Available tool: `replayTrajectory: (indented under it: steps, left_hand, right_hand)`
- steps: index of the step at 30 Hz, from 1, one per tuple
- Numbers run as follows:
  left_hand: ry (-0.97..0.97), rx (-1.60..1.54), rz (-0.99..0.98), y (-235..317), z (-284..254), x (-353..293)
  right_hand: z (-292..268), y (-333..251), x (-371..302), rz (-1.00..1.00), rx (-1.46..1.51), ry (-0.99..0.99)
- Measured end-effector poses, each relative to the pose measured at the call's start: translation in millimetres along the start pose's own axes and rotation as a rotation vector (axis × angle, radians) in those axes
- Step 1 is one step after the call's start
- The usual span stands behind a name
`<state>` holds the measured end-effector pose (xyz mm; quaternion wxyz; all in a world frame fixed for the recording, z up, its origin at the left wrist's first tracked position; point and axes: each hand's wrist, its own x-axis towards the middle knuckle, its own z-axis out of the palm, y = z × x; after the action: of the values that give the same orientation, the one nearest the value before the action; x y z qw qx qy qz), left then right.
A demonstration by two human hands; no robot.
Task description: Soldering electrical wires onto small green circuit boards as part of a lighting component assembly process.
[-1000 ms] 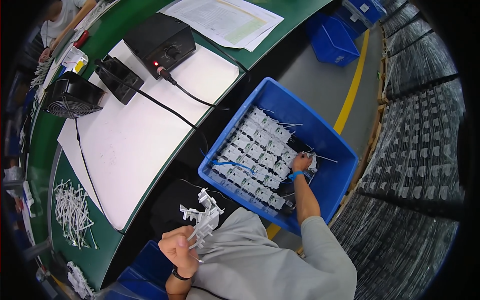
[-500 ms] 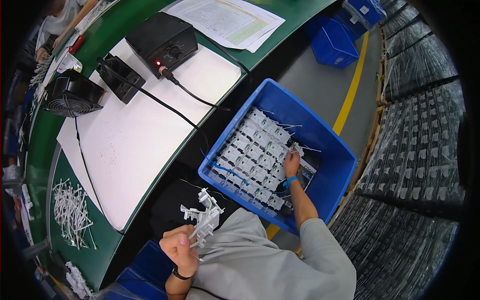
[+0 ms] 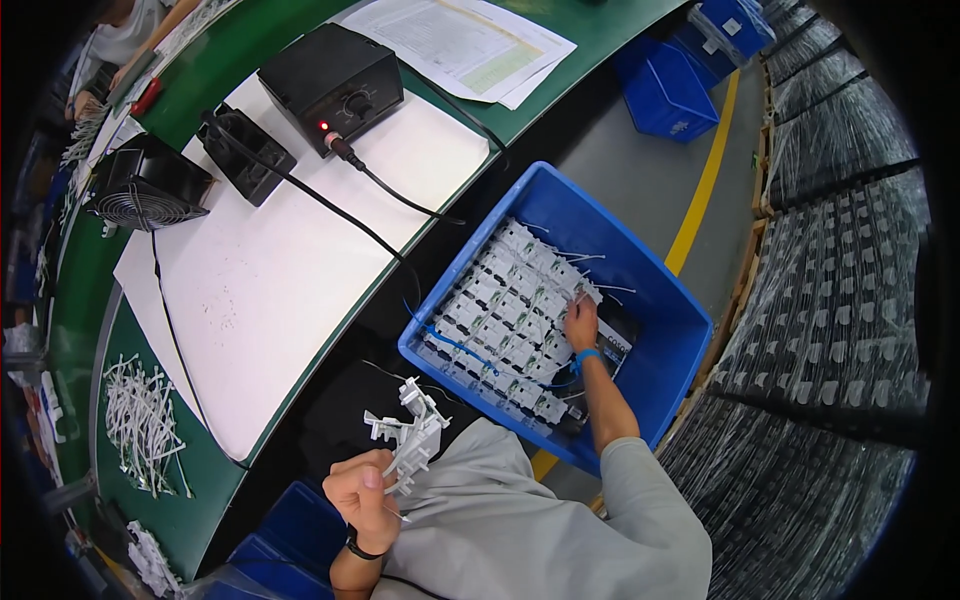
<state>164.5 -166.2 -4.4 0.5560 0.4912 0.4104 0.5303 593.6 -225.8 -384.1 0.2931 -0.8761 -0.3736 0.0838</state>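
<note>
My left hand (image 3: 362, 500) is closed around a white moulded plastic part (image 3: 418, 440) with clips and pegs, held up over my lap. A thin white lead end sticks out below the fingers. Inside a large blue bin (image 3: 640, 250), rows of similar white plastic assemblies (image 3: 500, 310) lie packed side by side. At the right end of these rows, my right hand (image 3: 582, 325) reaches down, its fingers bent onto a white plastic assembly (image 3: 588, 292) there. The fingertips are partly hidden. A blue cord runs from my right wristband across the rows.
Left of the bin, a green bench (image 3: 140, 340) carries a white sheet, a black control box (image 3: 330, 85), a black tool holder (image 3: 248, 160), a small fan (image 3: 145, 185) and a pile of white leads (image 3: 145, 425). Black cables hang over its edge. Wrapped pallets (image 3: 830, 270) stand at right.
The white assembly under my right hand has settled slightly lower and closer to the rows. My left hand still holds its part in almost the same place. The view has shifted a little.
</note>
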Motion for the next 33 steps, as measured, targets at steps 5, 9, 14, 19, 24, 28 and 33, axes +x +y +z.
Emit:
replayTrajectory:
  steps: [5,9,14,19,24,28,33]
  left_hand:
    - [-0.007,-0.012,-0.009,2,0,2]
    - [-0.014,-0.029,-0.019,1,-3,0]
    - [-0.003,-0.018,-0.021,0,-7,-2]
    - [0.0,-0.07,-0.012,-1,-5,-2]
    - [-0.011,-0.054,-0.011,0,-9,-4]
    - [-0.014,-0.048,0.01,0,-8,-6]
    - [-0.087,-0.078,0.0,-2,-6,-5]
  right_hand:
    - [-10,2,-20,-0.005,-0.1,0.048]
    - [-5,8,-56,0.195,-0.144,0.14]
    - [5,13,-68,0.263,-0.132,0.103]
    - [1,24,-50,0.212,-0.124,0.057]
    - [-12,12,-48,0.114,-0.186,-0.105]
    - [-23,18,-58,0.043,-0.113,-0.168]
    - [5,34,-90,0.629,-0.07,-0.169]
